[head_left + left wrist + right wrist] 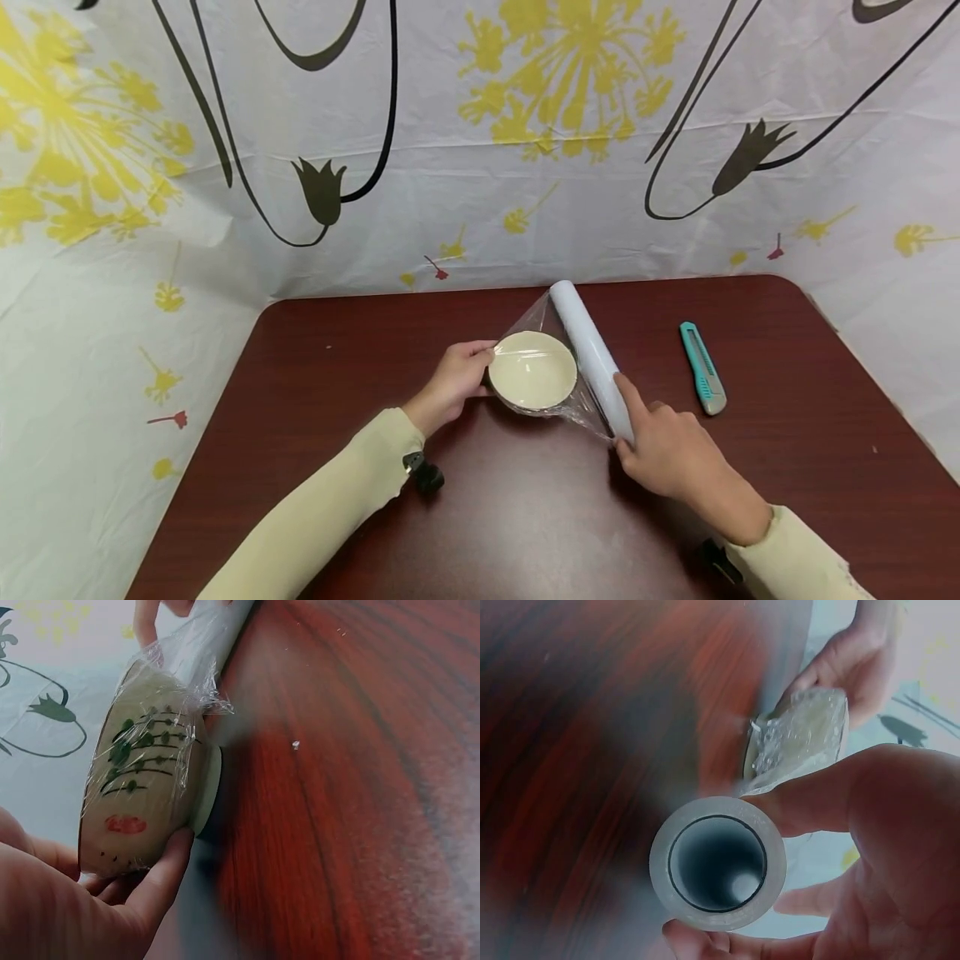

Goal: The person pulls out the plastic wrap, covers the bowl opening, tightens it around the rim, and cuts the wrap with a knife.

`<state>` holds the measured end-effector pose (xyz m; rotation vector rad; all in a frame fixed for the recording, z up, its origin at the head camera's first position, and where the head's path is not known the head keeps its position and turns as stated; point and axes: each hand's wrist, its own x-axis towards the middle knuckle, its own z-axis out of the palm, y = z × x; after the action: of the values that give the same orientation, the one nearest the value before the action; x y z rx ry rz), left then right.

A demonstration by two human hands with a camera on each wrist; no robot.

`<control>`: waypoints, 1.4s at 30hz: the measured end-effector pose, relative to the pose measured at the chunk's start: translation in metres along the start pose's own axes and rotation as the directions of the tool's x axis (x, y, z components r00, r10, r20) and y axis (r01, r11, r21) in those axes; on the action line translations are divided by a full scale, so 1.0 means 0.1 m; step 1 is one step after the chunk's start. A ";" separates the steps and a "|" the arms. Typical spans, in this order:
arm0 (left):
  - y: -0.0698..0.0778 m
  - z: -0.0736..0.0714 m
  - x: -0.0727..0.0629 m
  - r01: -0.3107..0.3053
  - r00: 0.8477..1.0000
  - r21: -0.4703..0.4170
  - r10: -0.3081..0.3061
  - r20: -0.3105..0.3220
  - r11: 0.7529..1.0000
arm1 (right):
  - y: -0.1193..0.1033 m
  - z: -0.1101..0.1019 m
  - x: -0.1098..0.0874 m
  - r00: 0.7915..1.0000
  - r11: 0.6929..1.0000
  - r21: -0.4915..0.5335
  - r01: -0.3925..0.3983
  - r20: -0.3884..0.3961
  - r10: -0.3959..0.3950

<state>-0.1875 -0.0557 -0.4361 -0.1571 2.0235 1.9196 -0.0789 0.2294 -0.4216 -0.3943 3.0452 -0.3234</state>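
Observation:
A cream bowl (532,371) has clear plastic wrap stretched over its mouth. My left hand (456,379) grips the bowl at its left side, thumb by the rim. The left wrist view shows green leaf marks and a red patch on the bowl's outer wall (142,772), with wrinkled film clinging to it. From the bowl the film runs right to a long white roll of plastic wrap (592,354). My right hand (667,446) holds this roll by its near end, index finger along it. In the right wrist view the roll's hollow core (718,862) faces the camera.
A teal utility knife (702,368) lies on the dark red-brown table (375,333), right of the roll. Behind the table hangs a white sheet (450,183) printed with yellow flowers and dark stems.

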 end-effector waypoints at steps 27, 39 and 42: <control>-0.01 -0.01 0.19 0.041 0.998 -0.126 -0.035 0.056 0.991 | -0.36 0.06 -0.09 0.999 0.997 -0.063 -0.034 -0.003 0.034; -0.07 0.05 0.02 0.052 0.993 -0.299 -0.018 0.117 0.953 | -0.28 0.07 -0.05 0.997 0.993 0.109 -0.041 -0.066 0.049; -0.07 0.05 0.01 0.048 0.993 -0.306 -0.013 0.116 0.951 | -0.23 0.05 -0.03 0.997 0.987 0.143 -0.072 -0.026 0.076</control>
<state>-0.1857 -0.0516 -0.4437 -0.1518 1.6310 2.1629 -0.0700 0.2072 -0.4219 -0.2698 3.0326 -0.5427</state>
